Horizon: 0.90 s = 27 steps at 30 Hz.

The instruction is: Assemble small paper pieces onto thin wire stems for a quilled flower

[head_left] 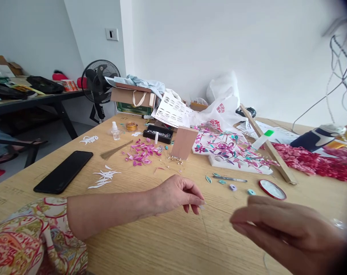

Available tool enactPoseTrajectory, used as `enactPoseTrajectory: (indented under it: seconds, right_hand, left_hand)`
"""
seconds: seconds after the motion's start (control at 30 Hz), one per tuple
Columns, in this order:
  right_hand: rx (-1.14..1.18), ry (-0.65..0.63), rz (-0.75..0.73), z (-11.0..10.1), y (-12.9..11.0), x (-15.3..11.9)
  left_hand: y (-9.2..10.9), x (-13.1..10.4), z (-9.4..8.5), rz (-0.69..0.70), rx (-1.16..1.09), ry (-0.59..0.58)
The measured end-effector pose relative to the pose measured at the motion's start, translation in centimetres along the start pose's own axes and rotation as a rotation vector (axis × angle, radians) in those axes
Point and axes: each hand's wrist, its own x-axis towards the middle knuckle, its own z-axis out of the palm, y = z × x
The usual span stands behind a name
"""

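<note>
A: Biggest first?
B: A pale wooden tabletop (150, 244), cut off at the near edge. Farther off, right of centre, pink and teal flower sprays (227, 151) on white foam (221, 163). Near left, a patterned sleeve (24, 240), cropped by the frame.
A: And the hands?
B: Near right, the right hand (282, 229), blurred, wrist lost in a dark edge. Fingers drawn close at the tips; impossible to tell whether gripping anything. Near middle, the left hand (175, 194), thumb and forefinger pinched, other fingers loosely curled.
A: Smaller still?
B: Left, a black phone (64, 172), with white slips (106, 175) beside it. From the left fingertips, held there, a thin strand (205, 224), hanging nearward, too faint to follow.
A: Smallest?
B: At those same fingertips, a tiny pale piece (201, 207), partly hidden, shape unclear.
</note>
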Motion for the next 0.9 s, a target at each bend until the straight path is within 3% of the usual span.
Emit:
enactPoseTrajectory:
  seconds: [0.1,0.23,0.63,0.9]
  right_hand:
    - [-0.063,-0.092,0.043,-0.3,-1.1,2.1]
    - [-0.103,-0.104,0.053,0.6,-1.4,3.5]
    - [-0.077,0.090,0.150,2.9,-1.5,2.9]
    - [-0.173,0.061,0.187,2.7,-2.3,3.0]
  left_hand:
    - [0.2,-0.3,0.1,-0.002,0.016,-0.008]
    - [0.2,-0.6,0.0,0.023,0.028,-0.029]
    - [-0.6,-1.1,0.0,0.102,-0.016,-0.004]
    - [-0.6,-1.1,0.2,0.098,-0.023,0.002]
